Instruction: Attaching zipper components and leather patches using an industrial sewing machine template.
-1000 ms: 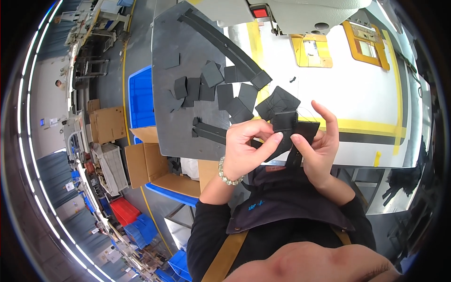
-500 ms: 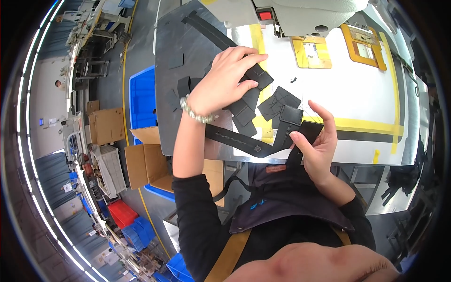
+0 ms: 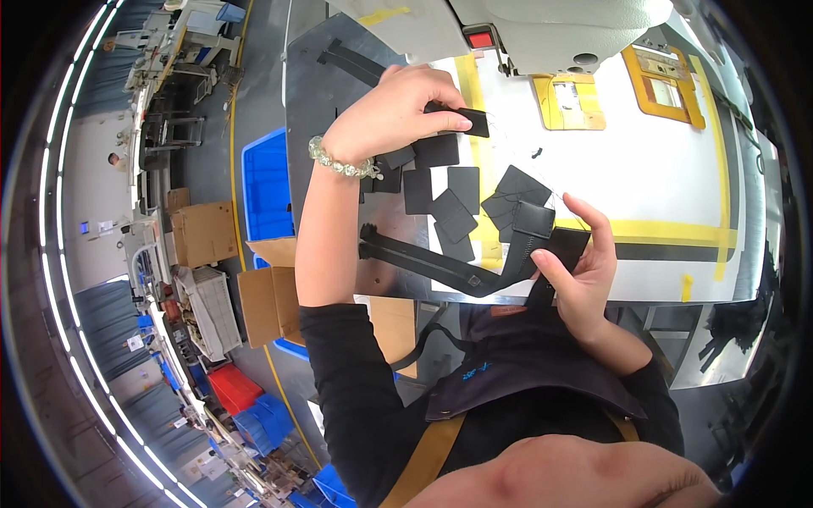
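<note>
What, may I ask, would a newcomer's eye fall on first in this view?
Probably the left hand, with its beaded bracelet, pinching a black piece at upper centre. Nearer the body, the right hand holds a black strip by the near edge of the table. At the top, a pale machine head shows a bright red patch.

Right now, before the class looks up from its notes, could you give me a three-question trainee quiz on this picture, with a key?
1. Which wrist wears the bracelet?
2. True or false: the right hand holds a black strip.
3. What colour is the tape on the table? A) red B) yellow C) blue

Key: 1. The left. 2. True. 3. B.
</note>
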The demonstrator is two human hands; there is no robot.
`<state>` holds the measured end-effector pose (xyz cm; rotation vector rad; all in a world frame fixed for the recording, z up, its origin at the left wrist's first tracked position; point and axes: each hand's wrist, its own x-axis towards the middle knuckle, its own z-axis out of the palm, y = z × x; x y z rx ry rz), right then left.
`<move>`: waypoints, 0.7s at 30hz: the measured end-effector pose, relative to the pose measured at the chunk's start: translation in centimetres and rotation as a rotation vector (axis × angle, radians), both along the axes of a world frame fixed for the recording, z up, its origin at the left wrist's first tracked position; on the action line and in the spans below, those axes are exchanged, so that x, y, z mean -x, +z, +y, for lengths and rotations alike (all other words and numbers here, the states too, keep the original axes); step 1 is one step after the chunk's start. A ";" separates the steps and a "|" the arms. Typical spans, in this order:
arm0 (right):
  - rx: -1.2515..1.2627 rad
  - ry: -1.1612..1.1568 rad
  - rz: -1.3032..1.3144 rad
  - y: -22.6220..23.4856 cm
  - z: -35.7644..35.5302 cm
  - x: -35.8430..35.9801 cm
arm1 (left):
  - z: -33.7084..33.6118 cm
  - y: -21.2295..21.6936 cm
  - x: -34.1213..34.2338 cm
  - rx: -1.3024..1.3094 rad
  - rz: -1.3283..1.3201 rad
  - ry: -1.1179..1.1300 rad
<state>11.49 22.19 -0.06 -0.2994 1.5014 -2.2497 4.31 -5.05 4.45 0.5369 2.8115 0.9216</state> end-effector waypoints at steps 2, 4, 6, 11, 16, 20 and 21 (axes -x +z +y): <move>-0.029 -0.013 -0.001 0.2 0.0 0.1 | 0.2 1.1 -0.4 0.123 0.059 0.034; -0.007 -0.018 -0.009 -0.1 0.1 0.2 | 0.6 2.0 -1.0 0.247 0.120 0.065; 0.025 -0.026 -0.013 -0.2 0.3 0.2 | 1.1 2.4 -1.4 0.046 -0.158 0.294; 0.003 -0.089 0.047 -0.5 0.2 0.3 | 1.3 2.0 -2.8 -0.282 -0.267 0.416; -0.007 -0.060 0.045 -0.6 0.3 0.4 | 2.5 1.5 -3.8 -0.484 -0.238 0.527; -0.030 -0.092 0.066 -0.2 0.0 0.3 | 2.6 0.9 -4.5 -0.571 -0.164 0.558; -0.002 -0.073 0.056 -0.4 0.0 0.4 | 2.7 0.8 -4.5 -0.597 -0.156 0.588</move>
